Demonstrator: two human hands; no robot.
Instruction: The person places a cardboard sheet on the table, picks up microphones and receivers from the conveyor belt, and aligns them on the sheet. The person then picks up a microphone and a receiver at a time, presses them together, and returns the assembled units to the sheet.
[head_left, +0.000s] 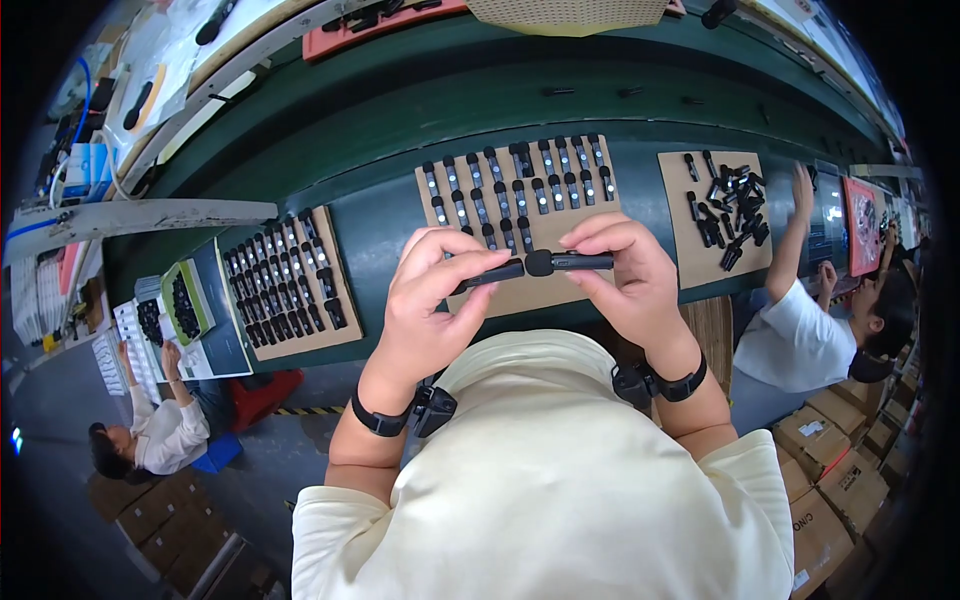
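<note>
Above the board in front of me, my left hand (425, 300) pinches a short black stick-shaped piece (508, 269) between thumb and fingers. A small black clip-on microphone (590, 261) lies sideways in my right hand (635, 285), gripped between thumb and forefinger. Its round black foam head (540, 263) points left and meets the end of the left piece; whether they are joined I cannot tell. Below stands a tan cardboard sheet (570, 225) with rows of similar small microphones (478, 205), part of it hidden by my hands.
More microphones fill a cardboard sheet (340, 270) on the left. On the right sheet (680, 170) lies a loose pile of them (738, 195). Co-workers sit at left (165, 435) and right (805, 340). Cartons (820, 530) stand at lower right. A metal arm (150, 215) crosses the left side.
</note>
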